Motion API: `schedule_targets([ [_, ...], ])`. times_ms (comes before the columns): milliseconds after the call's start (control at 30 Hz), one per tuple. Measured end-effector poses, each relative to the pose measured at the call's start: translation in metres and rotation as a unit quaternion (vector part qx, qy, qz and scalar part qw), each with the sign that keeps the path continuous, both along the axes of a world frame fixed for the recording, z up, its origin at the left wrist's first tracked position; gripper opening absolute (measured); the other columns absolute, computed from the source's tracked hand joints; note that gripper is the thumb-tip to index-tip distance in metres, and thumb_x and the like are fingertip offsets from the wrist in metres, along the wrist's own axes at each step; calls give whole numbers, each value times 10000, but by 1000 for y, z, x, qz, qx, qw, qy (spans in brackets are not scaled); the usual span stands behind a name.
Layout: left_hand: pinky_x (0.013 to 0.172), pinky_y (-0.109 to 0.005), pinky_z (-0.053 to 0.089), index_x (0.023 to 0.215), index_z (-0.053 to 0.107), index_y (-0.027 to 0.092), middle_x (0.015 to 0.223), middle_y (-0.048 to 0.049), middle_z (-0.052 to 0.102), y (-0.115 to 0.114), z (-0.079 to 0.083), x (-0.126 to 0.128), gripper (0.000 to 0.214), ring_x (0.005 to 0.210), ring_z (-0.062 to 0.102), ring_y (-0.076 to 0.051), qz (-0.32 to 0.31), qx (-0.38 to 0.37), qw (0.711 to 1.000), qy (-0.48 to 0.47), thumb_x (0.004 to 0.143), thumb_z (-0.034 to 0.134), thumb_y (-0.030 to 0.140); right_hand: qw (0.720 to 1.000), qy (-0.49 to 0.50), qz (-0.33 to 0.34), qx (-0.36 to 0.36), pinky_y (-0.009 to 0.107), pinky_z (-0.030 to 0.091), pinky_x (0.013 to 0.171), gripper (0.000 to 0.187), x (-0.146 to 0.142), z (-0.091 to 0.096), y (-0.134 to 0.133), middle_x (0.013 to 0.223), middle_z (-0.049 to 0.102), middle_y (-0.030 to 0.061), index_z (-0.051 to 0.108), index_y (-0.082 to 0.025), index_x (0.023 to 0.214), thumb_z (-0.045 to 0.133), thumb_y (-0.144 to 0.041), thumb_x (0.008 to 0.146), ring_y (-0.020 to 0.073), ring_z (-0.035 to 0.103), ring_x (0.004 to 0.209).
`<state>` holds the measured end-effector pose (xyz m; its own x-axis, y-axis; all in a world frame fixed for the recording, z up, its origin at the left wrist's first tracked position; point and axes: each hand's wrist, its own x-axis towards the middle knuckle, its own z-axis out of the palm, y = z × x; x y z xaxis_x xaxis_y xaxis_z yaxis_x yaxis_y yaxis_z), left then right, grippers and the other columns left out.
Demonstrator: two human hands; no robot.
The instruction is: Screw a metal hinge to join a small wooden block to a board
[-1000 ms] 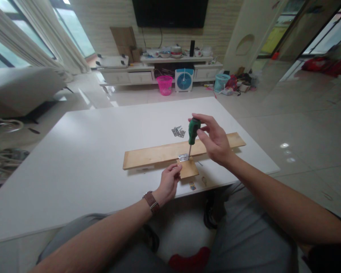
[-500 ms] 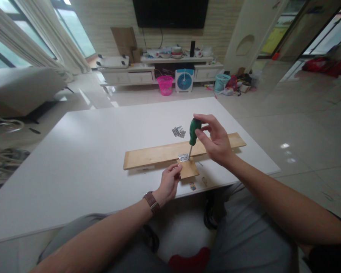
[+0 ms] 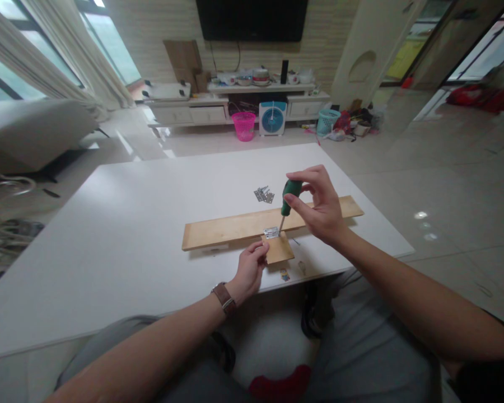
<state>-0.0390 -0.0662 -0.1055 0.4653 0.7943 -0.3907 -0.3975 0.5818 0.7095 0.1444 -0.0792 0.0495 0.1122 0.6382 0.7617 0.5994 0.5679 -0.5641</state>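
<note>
My right hand (image 3: 319, 204) is closed round the green handle of a screwdriver (image 3: 292, 193). The screwdriver's shaft points down, its tip at the right end of a metal hinge (image 3: 271, 232). That hinge lies across the joint between a long wooden board (image 3: 227, 225) and a small square wooden piece (image 3: 280, 250). With thumb and fingers, my left hand (image 3: 252, 266) grips the left edge of the small wooden piece. Whether a screw sits under the tip is too small to tell.
Several loose hinges and screws (image 3: 264, 194) lie beyond the board on the white table (image 3: 130, 240). Right of the small piece is a screw (image 3: 296, 242); a small sticker (image 3: 284, 274) is near the front edge. A pink basket (image 3: 243, 126) and a fan (image 3: 273, 118) stand beyond.
My right hand has turned slightly round the screwdriver, and the handle leans a little more to the right. The left hand, board and small wooden piece have stayed in place.
</note>
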Motion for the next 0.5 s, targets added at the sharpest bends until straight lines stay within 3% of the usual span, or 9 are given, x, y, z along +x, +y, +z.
schedule_targets([
  [167,788,-311,514,906,796,162,938,-84,777,0,0,0,361,836,686,-187,1,-4,1000,-3,638,963,337,999,0,32,-25,371,583,868,370,0,2,-1,1252,660,46,641,-346,1377,540,-252,1033,214,648,1143],
  [367,751,-302,493,914,795,165,937,-86,775,0,0,-1,365,827,678,-187,-5,-2,1000,-3,639,959,340,1000,-1,-3,0,347,581,791,315,0,1,-1,1109,630,33,706,-339,1248,723,-277,940,205,628,1041],
  [500,768,-295,507,903,799,163,932,-80,774,-1,1,-1,349,816,671,-175,-1,-4,1000,-5,641,959,329,1000,3,20,-15,356,581,833,356,0,2,-1,1223,648,43,670,-331,1333,596,-229,1000,204,638,1121],
])
